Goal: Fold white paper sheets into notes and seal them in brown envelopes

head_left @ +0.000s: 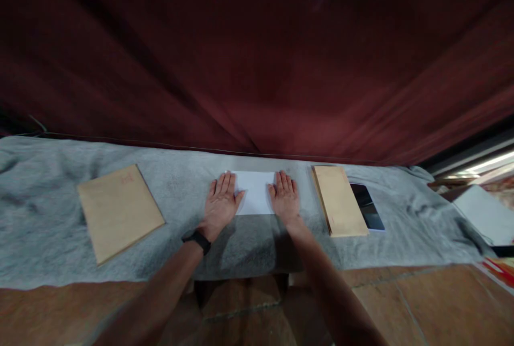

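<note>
A white sheet of paper (256, 193) lies flat on the grey cloth (257, 244), right in front of me. Across its left edge rests my left hand (220, 198), palm down with the fingers stretched out and a dark watch on the wrist. My right hand (285, 196) lies flat on the paper's right edge, fingers extended and thumb pointing inward. Neither hand grips anything. Both side edges of the paper are partly hidden under the hands.
Brown envelopes (120, 212) lie at the left, and a stack of narrower brown envelopes (341, 201) at the right. A dark phone (367, 207) sits beside that stack. Behind the cloth hangs a dark red curtain (257, 78). Tiled floor (421, 303) shows in front.
</note>
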Demonstrator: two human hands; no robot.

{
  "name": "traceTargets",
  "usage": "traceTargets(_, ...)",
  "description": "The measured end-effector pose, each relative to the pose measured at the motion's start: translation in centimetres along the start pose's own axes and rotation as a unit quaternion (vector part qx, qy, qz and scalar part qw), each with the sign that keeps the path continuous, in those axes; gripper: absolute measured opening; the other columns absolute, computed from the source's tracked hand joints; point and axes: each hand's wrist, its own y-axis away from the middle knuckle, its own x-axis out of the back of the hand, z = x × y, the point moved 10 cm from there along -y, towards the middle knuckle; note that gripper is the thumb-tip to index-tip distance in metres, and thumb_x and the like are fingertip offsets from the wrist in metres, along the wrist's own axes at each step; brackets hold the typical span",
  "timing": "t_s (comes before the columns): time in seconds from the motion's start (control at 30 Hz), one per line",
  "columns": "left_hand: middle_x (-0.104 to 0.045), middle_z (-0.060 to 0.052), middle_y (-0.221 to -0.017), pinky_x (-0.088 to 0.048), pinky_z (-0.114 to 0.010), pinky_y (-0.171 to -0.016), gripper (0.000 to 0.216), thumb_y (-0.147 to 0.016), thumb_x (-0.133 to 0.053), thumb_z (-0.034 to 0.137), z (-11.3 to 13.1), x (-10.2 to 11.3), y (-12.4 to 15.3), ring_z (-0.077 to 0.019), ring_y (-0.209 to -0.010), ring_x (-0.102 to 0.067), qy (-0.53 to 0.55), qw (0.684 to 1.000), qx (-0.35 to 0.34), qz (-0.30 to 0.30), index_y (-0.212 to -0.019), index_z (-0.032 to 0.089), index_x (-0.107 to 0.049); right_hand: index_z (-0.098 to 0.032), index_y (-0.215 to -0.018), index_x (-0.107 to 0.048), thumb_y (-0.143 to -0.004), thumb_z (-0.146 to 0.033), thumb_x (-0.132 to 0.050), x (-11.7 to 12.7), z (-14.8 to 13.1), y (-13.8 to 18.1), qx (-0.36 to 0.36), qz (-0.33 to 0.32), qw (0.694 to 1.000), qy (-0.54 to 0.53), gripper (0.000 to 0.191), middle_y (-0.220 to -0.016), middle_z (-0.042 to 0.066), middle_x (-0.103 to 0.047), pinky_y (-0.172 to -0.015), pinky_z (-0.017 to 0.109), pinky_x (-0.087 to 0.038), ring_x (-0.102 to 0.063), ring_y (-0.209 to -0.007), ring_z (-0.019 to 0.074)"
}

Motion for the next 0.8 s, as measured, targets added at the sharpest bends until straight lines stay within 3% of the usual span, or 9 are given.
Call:
traceTargets(0.3,-0.037,-0.017,-0.163,-0.018,-0.053,-0.127,0.064,-0.105,-0.028,0.043,-1.1,0.7,0.9,-0.0327,-0.153,-0.031,-0.029,0.999,0.014,-0.009,-0.156,0.005,-0.038,-0.009,-0.154,-0.044,-0.107,-0.04,-0.035,0.6,2.3,0.6,-0.011,0.004,1.0,0.012,0.057,-0.158,0.019,-0.045,-0.119,0.054,-0.029,-0.042,-0.145,0.0341)
traceTargets(0.43,-0.035,-0.019,-0.164,-0.017,-0.054,-0.127,0.062,-0.104,-0.03,0.036,-0.4,1.7,0.8,-0.0341,-0.155,-0.027,-0.019,1.0,0.018,0.007,-0.155,0.002,-0.039,-0.006,-0.154,-0.043,-0.107,-0.036,-0.036,1.6,2.6,0.8,-0.036,0.022,0.999,0.008,0.056,-0.159,0.022,-0.042,-0.119,0.054,-0.029,-0.041,-0.146,0.0343)
traceTargets(0.53,-0.031,-0.016,-0.166,-0.018,-0.049,-0.128,0.06,-0.103,-0.032,0.031,2.3,2.1,1.2,-0.0294,-0.157,-0.023,0.007,0.999,-0.034,0.015,-0.157,0.005,-0.037,-0.006,-0.157,-0.037,-0.107,-0.033,-0.036,2.6,0.6,1.0,-0.003,0.021,0.999,-0.025,0.057,-0.163,0.021,-0.036,-0.122,0.053,-0.027,-0.035,-0.151,0.0319)
traceTargets(0.67,-0.035,-0.012,-0.166,-0.021,-0.048,-0.128,0.058,-0.103,-0.032,0.029,6.2,1.0,2.6,-0.0267,-0.157,-0.023,0.031,0.993,-0.114,-0.021,-0.158,0.012,-0.038,-0.015,-0.159,-0.037,-0.109,-0.036,-0.032,2.7,-4.1,2.2,0.092,-0.023,0.991,-0.089,0.055,-0.167,0.011,-0.031,-0.124,0.046,-0.029,-0.031,-0.154,0.0255)
traceTargets(0.8,-0.038,-0.015,-0.164,-0.021,-0.05,-0.128,0.058,-0.1,-0.03,0.019,6.8,-0.7,3.4,-0.0284,-0.156,-0.024,0.025,0.99,-0.125,-0.054,-0.157,0.008,-0.039,-0.018,-0.159,-0.038,-0.11,-0.041,-0.031,1.0,-6.7,3.8,0.147,-0.077,0.981,-0.097,0.054,-0.165,0.007,-0.035,-0.126,0.042,-0.027,-0.033,-0.153,0.0222)
